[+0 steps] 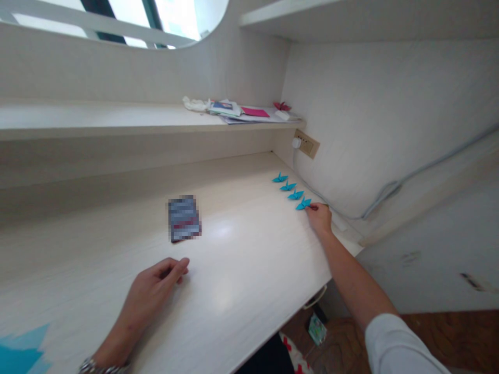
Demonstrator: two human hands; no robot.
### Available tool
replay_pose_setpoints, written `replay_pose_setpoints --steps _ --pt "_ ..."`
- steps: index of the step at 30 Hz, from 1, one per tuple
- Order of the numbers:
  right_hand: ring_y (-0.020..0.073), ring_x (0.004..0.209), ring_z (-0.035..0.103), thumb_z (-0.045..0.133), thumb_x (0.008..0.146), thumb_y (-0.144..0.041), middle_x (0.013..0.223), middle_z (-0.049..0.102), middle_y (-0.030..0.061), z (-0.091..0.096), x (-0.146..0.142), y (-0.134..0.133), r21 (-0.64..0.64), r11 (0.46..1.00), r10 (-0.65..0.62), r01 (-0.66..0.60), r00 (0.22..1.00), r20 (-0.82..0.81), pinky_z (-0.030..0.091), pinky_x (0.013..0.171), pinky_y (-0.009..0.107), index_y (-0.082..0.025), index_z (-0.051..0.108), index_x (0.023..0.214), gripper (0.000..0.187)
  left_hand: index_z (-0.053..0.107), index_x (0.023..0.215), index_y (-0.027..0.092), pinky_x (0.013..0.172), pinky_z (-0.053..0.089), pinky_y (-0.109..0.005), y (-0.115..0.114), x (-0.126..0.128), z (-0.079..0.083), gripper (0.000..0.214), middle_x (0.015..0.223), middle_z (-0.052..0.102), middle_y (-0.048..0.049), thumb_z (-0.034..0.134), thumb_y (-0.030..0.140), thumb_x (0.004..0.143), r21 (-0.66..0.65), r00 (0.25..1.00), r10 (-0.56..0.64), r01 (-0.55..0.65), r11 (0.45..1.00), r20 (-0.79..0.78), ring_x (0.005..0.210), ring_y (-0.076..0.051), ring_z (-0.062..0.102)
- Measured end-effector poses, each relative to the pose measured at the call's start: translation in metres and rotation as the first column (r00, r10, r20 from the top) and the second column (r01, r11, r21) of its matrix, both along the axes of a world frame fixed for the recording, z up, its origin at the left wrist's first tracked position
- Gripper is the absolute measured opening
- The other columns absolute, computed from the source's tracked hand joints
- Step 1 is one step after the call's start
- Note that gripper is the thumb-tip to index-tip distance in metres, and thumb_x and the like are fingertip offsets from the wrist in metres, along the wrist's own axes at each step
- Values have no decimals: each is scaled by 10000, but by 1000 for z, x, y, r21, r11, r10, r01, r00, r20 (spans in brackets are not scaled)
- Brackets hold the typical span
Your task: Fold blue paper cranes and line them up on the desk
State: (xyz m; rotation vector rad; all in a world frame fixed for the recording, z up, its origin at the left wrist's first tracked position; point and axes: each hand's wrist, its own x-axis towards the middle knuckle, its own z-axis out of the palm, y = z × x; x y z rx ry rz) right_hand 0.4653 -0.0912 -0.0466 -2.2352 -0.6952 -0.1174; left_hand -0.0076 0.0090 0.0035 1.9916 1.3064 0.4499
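On the right side of the white desk [234, 249], several small blue paper cranes [288, 186] stand in a slanting row. My right hand [320, 217] pinches the nearest blue paper crane [303, 204] at its lower right, and that crane is at the row's front end. My left hand [158, 285] rests on the desk at the left, fingers curled in and thumb against them, with nothing seen in it. Just beyond it lies a dark, blurred flat rectangular item [184, 218]. Sheets of blue paper [23, 350] lie at the lower left corner.
A raised shelf [117, 114] at the back holds papers [226, 108], a pink sheet [255, 112] and a red folded paper piece [282, 106]. A grey cable [339, 212] runs along the right wall from a socket [307, 143]. The desk's front edge slopes off at lower right.
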Motion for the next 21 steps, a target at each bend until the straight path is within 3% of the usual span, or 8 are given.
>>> replay_pose_setpoints --steps 16,21 --pt "247 810 665 655 685 -315 858 729 122 10 -11 -11 68 998 2 1 999 -46 485 774 346 -129 715 934 317 630 682 197 564 368 -270 1 2 -1 442 620 618 1 487 590 823 10 1000 -7 7 1000 17 589 -182 537" --pt "244 797 656 603 747 -350 880 718 137 17 -38 -26 122 992 49 -39 996 -80 490 749 354 -118 684 959 325 641 717 194 587 392 -276 0 2 -1 435 653 637 -6 479 578 836 -8 999 -35 35 999 15 634 -194 571"
